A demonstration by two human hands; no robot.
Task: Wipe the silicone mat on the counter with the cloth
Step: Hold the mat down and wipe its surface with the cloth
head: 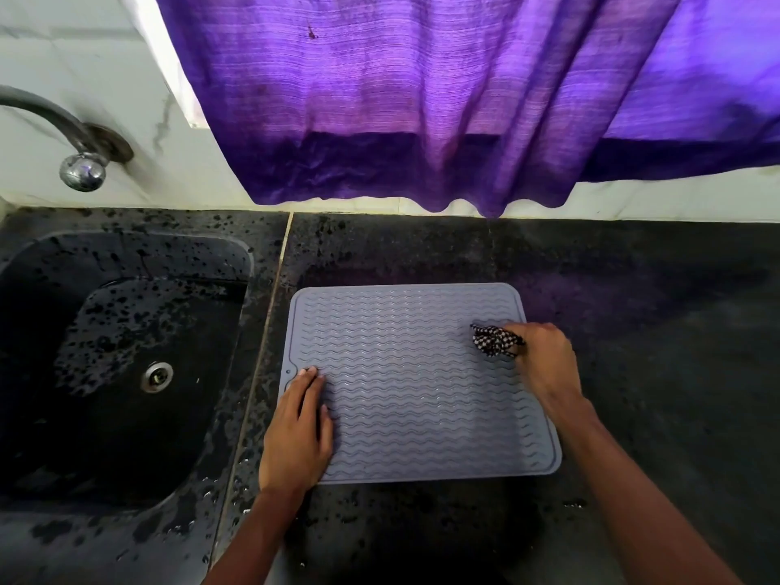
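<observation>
Lying flat on the dark counter (633,331) just right of the sink (118,352), the grey ribbed mat (413,382) had both hands on it; the left hand (297,432) rested palm-down on its near left edge, fingers straight and together, holding nothing. The right hand (544,361) reached in over the right edge with its fingers curled round a bunched checked cloth (491,339); the cloth touched the mat near its far right corner; a purple curtain (422,99) hung behind.

Left hand (297,432) flat on grey silicone mat (418,386) (wavy ribbed), right hand (544,365) gripping checkered cloth (491,339) on it
</observation>
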